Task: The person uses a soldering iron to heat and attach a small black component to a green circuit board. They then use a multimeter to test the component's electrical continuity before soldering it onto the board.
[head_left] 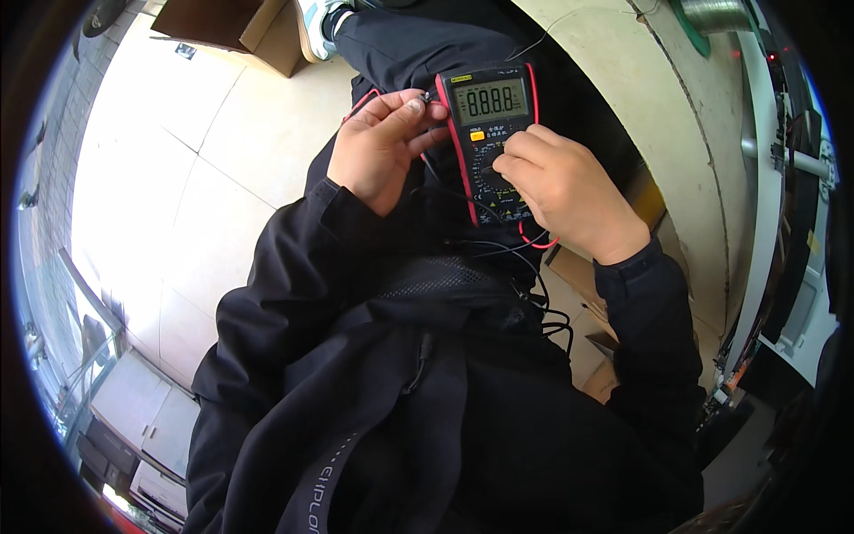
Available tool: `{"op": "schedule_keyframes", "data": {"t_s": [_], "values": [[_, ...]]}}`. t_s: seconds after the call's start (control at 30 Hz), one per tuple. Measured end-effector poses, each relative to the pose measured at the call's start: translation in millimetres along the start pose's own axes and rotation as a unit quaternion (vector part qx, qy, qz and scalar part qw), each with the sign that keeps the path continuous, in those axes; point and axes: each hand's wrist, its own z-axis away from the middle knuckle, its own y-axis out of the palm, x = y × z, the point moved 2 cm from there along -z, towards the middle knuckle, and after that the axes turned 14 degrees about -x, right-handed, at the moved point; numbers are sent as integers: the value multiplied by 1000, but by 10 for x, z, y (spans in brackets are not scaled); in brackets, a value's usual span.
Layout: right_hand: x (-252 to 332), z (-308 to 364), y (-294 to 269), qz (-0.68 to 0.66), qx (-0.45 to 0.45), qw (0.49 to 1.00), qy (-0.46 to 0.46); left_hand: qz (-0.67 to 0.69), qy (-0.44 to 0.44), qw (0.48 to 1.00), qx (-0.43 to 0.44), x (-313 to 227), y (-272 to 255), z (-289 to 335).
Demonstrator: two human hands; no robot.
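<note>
Got a red-and-black multimeter (485,145) at one o'clock from the middle of the view, lying face up against dark trousers (418,49), top end pointing a touch shy of twelve. Display (490,103) lit with a row of big dark digits, small yellow button (478,136) just below on the left.

Right hand (569,178) at two o'clock, thumb and fingertips bunched together on the round dial (490,169) — pinching it, pretty much, and covering most of the lower right of the face. Left hand (378,142) at eleven, thumb and forefinger clamped together on a small metallic bit (426,98) just beside the meter's left edge. Can't tell the exact kind, mostly hidden by the fingers.

Red lead (363,100) just past the left hand toward eleven, red loop (539,238) below the meter's bottom end toward two. Tangle of black cable (553,316) between three and four, close to the black jacket (534,418) around six.

Further out — open cardboard box (222,22) at eleven on pale floor tiles (227,169), right next to a shoe (311,31). Green-rimmed wire spool (721,18) between one and two, white cabinet (147,409) over at eight.
</note>
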Motion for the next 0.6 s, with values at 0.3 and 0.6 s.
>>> {"op": "schedule_keyframes", "data": {"t_s": [0.3, 0.6], "values": [[85, 262, 157, 2, -232, 956, 179, -50, -33, 998, 7, 104, -2, 143], [155, 343, 424, -209, -276, 862, 370, -105, 23, 993, 49, 72, 93, 252]]}}
